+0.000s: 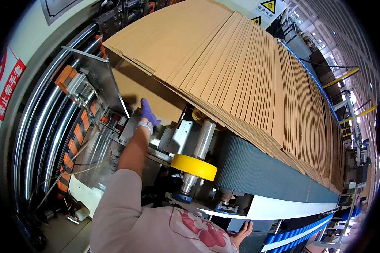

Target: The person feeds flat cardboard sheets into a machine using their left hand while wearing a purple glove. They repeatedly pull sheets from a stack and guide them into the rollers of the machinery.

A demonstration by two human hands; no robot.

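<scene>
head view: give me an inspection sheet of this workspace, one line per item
Surface: blue-grey textured belt under part of the cardboard.
Job's things: overlapping brown cardboard sheets; a lower sheet shows below their overhang, beside an upright metal plate.
Clutter: small whitish container at lower left.
Hands: left hand, purple-gloved, at the opening beneath the overhang, contact unclear; right hand, ungloved, fingers extended, low in view.
Cables: thin cable loops near the orange-black striped guard.
Surroundings: chrome rollers left; blue rollers lower right.
</scene>
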